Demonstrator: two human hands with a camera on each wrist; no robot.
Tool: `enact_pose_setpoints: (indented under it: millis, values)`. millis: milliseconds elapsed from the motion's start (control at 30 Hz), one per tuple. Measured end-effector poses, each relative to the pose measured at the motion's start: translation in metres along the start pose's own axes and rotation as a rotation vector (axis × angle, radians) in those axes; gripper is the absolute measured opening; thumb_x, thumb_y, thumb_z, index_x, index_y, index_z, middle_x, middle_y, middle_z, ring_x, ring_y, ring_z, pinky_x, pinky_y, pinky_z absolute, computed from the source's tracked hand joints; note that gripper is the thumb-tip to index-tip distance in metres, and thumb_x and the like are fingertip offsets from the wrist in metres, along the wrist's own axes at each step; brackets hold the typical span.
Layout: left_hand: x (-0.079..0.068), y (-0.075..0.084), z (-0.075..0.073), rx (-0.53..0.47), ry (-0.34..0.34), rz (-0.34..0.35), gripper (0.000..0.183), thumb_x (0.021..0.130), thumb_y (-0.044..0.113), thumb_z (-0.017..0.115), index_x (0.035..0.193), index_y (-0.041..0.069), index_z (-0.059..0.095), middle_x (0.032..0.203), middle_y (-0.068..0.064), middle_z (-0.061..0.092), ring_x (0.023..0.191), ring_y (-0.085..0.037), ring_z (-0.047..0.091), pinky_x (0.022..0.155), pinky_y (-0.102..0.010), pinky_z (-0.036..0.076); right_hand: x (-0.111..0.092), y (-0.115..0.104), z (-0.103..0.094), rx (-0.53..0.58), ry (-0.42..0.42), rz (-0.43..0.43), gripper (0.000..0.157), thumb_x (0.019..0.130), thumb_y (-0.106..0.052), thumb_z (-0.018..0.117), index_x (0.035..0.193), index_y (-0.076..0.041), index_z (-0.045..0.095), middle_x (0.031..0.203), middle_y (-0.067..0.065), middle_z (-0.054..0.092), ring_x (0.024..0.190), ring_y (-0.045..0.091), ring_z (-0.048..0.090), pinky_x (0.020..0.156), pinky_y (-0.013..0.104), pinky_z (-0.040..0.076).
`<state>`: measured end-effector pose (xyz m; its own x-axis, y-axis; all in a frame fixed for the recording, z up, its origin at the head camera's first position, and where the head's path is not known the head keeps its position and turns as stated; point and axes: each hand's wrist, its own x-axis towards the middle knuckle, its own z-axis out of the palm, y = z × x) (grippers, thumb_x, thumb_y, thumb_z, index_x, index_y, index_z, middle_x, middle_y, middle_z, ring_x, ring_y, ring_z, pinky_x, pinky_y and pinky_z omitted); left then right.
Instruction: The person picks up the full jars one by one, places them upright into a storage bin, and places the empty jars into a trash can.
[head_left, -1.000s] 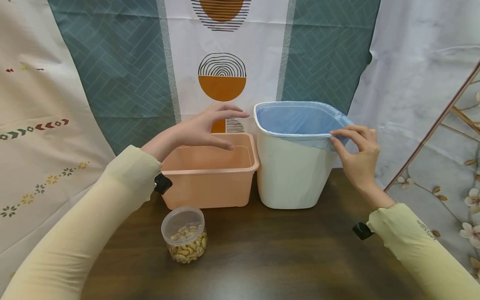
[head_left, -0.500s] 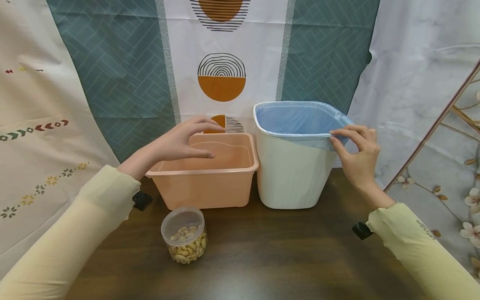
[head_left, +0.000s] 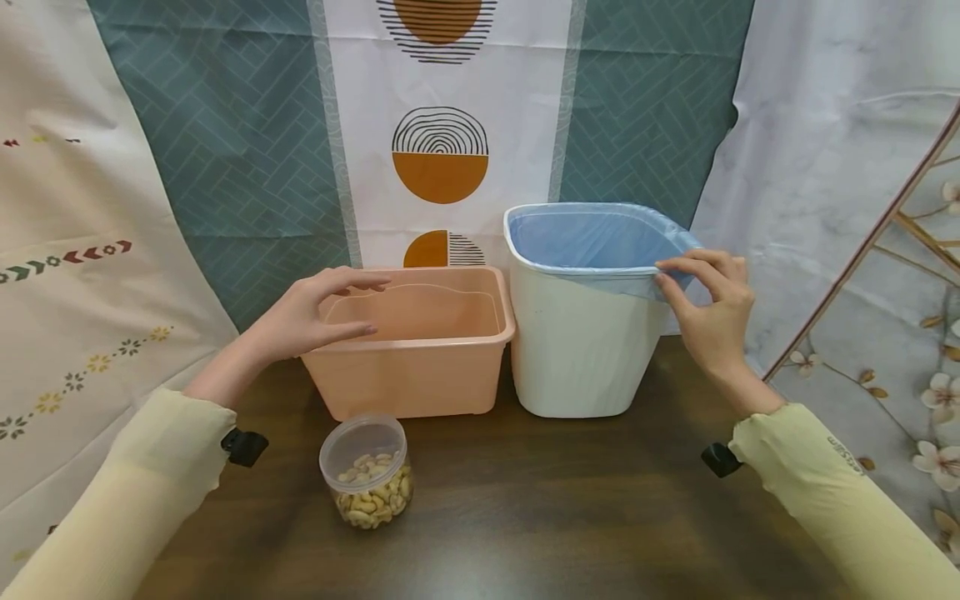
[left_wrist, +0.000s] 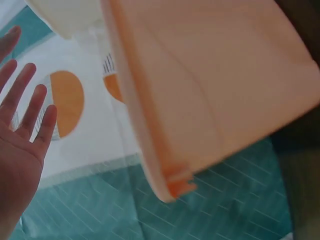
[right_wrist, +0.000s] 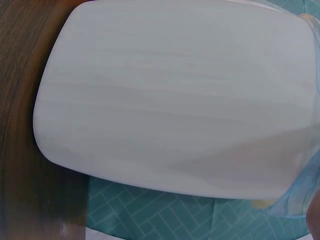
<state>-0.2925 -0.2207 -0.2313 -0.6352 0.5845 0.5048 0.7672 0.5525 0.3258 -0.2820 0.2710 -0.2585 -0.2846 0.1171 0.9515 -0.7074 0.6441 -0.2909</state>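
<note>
A white trash bin [head_left: 585, 358] stands upright at the back, lined with a translucent blue bag [head_left: 600, 237] folded over its rim. My right hand [head_left: 712, 304] pinches the bag at the bin's front right rim, thumb and forefinger together. Most of that hand falls outside the right wrist view, where the bin's wall [right_wrist: 175, 100] fills the picture. My left hand [head_left: 303, 317] is by the left end of a peach plastic tub [head_left: 420, 379], fingers spread and holding nothing. The left wrist view shows its open palm [left_wrist: 17, 165] apart from the tub.
A clear lidded jar of cashews [head_left: 371, 500] sits on the dark wooden table [head_left: 510, 508] in front of the tub. Tub and bin stand side by side. Patterned cloth [head_left: 247, 150] hangs behind and at both sides.
My left hand has moved left and down, away from the trash bin, across the tub to its left end. My right hand keeps its pinch on the bag at the rim.
</note>
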Motion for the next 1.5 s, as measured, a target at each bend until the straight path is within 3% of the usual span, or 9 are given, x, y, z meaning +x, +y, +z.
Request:
enact_pose_setpoints:
  millis: [200,433,600,733,867,1000,1167,1333,1500]
  values:
    - [-0.025,-0.011,0.004,0.016,0.042,-0.019,0.06,0.08,0.015,0.082,0.135,0.023,0.059,0.134,0.0,0.062,0.119,-0.01,0.052,0.097,-0.026,0.042,0.0,0.0,0.0,-0.006,0.0,-0.003,0.012,0.082,-0.003,0.077,0.094,-0.004,0.079,0.098,0.018,0.066,0.098,-0.007,0.043,0.086,0.019,0.027]
    - [-0.046,-0.018,0.009,0.03,0.087,-0.093,0.06,0.079,0.017,0.083,0.134,0.023,0.061,0.137,0.001,0.061,0.125,0.004,0.048,0.096,-0.011,0.04,0.0,0.001,0.001,-0.005,0.002,-0.01,0.012,0.082,-0.003,0.077,0.094,-0.003,0.079,0.097,0.019,0.066,0.098,-0.008,0.045,0.088,0.02,0.028]
    - [-0.055,-0.02,0.011,0.022,0.134,-0.08,0.058,0.077,0.012,0.084,0.13,0.02,0.064,0.134,0.0,0.062,0.125,0.007,0.046,0.087,-0.008,0.046,0.0,0.001,0.0,-0.005,0.004,-0.01,0.012,0.082,-0.003,0.077,0.094,-0.003,0.079,0.098,0.019,0.066,0.099,-0.008,0.045,0.088,0.02,0.027]
    - [-0.061,-0.022,0.014,0.044,0.193,-0.08,0.053,0.076,0.01,0.084,0.125,0.02,0.068,0.125,-0.004,0.068,0.113,0.009,0.049,0.08,-0.012,0.048,0.0,0.001,0.0,-0.01,0.003,-0.006,0.012,0.082,-0.003,0.077,0.094,-0.003,0.079,0.098,0.019,0.066,0.098,-0.008,0.043,0.087,0.02,0.027]
    - [-0.07,-0.025,0.017,0.041,0.251,-0.108,0.05,0.076,0.008,0.084,0.122,0.022,0.07,0.12,-0.003,0.07,0.103,0.007,0.053,0.083,-0.013,0.045,-0.001,0.001,0.0,-0.017,0.001,-0.006,0.012,0.083,-0.003,0.077,0.095,-0.003,0.079,0.099,0.02,0.066,0.098,-0.008,0.042,0.087,0.019,0.027]
    - [-0.077,-0.031,0.02,0.037,0.292,-0.11,0.05,0.074,0.003,0.084,0.12,0.019,0.071,0.118,-0.003,0.071,0.104,0.007,0.056,0.087,-0.007,0.042,-0.001,0.001,0.0,-0.013,0.002,-0.008,0.012,0.083,-0.003,0.077,0.095,-0.003,0.079,0.099,0.02,0.066,0.097,-0.008,0.042,0.087,0.02,0.027]
    - [-0.083,-0.036,0.023,0.051,0.32,-0.086,0.05,0.071,-0.001,0.085,0.118,0.011,0.072,0.114,0.005,0.072,0.101,0.004,0.058,0.086,-0.007,0.041,0.0,0.001,0.0,-0.013,0.004,-0.01,0.012,0.083,-0.003,0.077,0.095,-0.003,0.079,0.099,0.02,0.066,0.097,-0.008,0.042,0.086,0.019,0.027]
    - [-0.087,-0.04,0.025,0.051,0.337,-0.072,0.05,0.069,-0.005,0.085,0.115,0.01,0.073,0.105,-0.005,0.073,0.091,-0.006,0.06,0.083,-0.007,0.042,-0.001,0.001,0.0,-0.01,0.005,-0.01,0.012,0.082,-0.003,0.077,0.094,-0.003,0.079,0.099,0.02,0.066,0.097,-0.008,0.042,0.086,0.019,0.027]
    - [-0.09,-0.045,0.028,0.052,0.346,-0.109,0.045,0.07,-0.005,0.084,0.111,0.011,0.075,0.098,-0.003,0.069,0.091,-0.002,0.057,0.084,-0.005,0.038,-0.001,0.0,0.0,-0.012,0.006,-0.012,0.012,0.083,-0.003,0.077,0.094,-0.003,0.079,0.099,0.021,0.066,0.097,-0.008,0.042,0.086,0.019,0.027]
